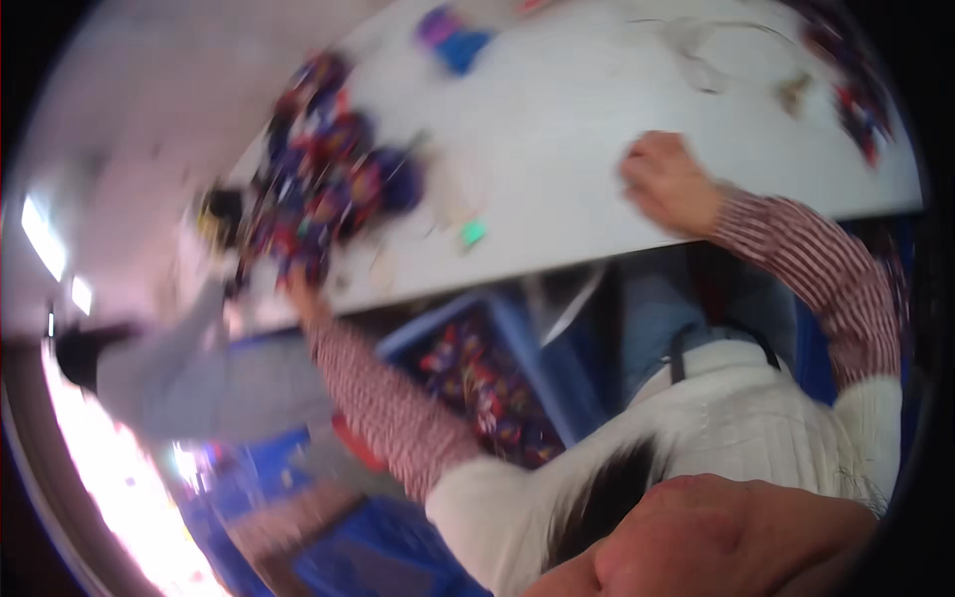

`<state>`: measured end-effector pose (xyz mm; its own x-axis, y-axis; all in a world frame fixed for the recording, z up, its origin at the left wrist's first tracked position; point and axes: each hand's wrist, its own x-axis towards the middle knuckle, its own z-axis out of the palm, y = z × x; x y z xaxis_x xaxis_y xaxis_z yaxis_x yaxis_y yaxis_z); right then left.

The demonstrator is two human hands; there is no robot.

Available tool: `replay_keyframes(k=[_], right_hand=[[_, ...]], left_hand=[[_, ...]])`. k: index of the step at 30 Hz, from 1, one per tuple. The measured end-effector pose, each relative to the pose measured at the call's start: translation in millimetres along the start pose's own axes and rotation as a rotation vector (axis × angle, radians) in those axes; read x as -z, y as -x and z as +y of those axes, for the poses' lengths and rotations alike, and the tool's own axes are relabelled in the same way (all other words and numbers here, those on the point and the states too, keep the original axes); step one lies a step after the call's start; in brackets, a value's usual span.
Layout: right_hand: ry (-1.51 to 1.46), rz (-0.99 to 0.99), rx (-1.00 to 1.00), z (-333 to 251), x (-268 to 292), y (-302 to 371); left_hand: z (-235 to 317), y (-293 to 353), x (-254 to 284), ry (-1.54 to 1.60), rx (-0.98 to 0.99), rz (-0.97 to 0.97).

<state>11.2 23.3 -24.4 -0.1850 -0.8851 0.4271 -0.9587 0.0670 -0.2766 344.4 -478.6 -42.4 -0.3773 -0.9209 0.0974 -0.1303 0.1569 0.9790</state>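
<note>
Blur; hand point(718, 542) cropped at edge, grip unclear.

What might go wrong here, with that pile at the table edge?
The pile of colourful packets reaches the edge of the table by the left hand; a sweep may send some past the blue bin below. The view is blurred, so the grip of the right hand is unclear.

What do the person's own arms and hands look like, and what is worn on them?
Both arms are in long sleeves with thin red and white stripes that reach the wrists. Near the shoulders the sleeves come out of a white knitted top. The left hand and the right hand are bare, with no gloves. The picture is too blurred to tell whether there are rings or a watch.
</note>
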Motion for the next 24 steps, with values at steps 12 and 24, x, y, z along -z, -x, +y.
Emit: replay_keyframes(k=[12,24], right_hand=[[-0.229,0.425,0.011,14.2,17.3,29.2],[-0.425,1.102,-1.019,220.2,201.9,271.2]], left_hand=[[51.7,121.3,-33.3,-0.408,-0.218,0.160],[224.2,391.8,-518.4,-0.092,-0.867,-1.206]])
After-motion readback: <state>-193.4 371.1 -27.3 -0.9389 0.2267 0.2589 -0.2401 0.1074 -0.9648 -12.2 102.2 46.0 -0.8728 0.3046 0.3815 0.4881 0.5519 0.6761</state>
